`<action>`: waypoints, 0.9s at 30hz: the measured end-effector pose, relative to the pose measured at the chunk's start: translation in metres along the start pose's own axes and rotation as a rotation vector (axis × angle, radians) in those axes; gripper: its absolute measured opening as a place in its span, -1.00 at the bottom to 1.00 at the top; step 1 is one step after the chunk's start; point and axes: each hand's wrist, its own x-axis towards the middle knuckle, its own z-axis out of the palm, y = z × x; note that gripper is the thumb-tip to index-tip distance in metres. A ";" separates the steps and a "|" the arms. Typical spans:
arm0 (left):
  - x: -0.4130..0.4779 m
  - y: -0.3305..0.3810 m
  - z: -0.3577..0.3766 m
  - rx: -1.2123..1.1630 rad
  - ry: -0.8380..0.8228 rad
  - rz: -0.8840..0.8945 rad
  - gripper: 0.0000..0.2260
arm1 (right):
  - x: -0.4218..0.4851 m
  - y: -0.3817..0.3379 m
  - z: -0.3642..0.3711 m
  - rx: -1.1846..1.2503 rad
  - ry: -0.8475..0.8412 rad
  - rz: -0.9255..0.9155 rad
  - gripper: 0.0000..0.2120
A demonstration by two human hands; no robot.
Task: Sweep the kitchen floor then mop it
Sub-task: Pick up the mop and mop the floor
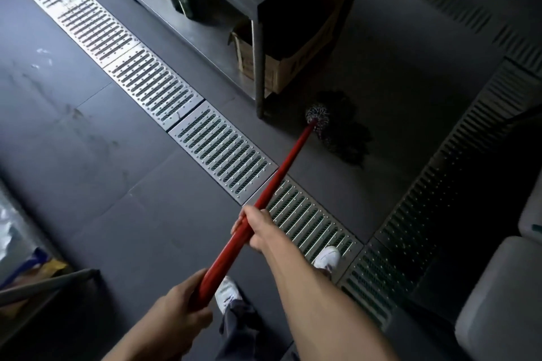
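Now we grip the red mop handle (265,198) two-handed, left hand (180,303) curled round its near end, right hand (259,228) wrapped farther up, dark mop head (340,132) on the grey floor (117,173), beside the steel table leg (259,73), beyond the drain grate (223,149).

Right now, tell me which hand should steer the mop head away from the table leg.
Right. The right hand grips the red handle farther down, nearer the mop head by the table leg; the left hand holds the top end, likely serving as pivot.
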 end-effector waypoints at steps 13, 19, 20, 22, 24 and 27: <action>-0.048 -0.071 -0.073 0.298 -0.281 -0.002 -0.40 | -0.047 0.103 0.072 0.262 0.206 -0.069 -0.86; -0.030 -0.056 -0.038 0.308 -0.359 0.031 -0.40 | -0.047 0.100 0.009 0.288 0.354 -0.085 -0.83; -0.026 -0.050 -0.027 0.305 -0.380 0.035 -0.41 | -0.046 0.100 -0.005 0.288 0.374 -0.082 -0.82; -0.019 -0.041 -0.005 0.278 -0.425 0.016 -0.44 | -0.044 0.100 -0.031 0.277 0.406 -0.075 -0.81; -0.013 -0.034 0.012 0.249 -0.472 -0.012 -0.45 | -0.044 0.100 -0.053 0.250 0.443 -0.063 -0.81; -0.010 -0.027 0.030 0.275 -0.498 0.014 -0.47 | -0.047 0.102 -0.075 0.215 0.487 -0.041 -0.82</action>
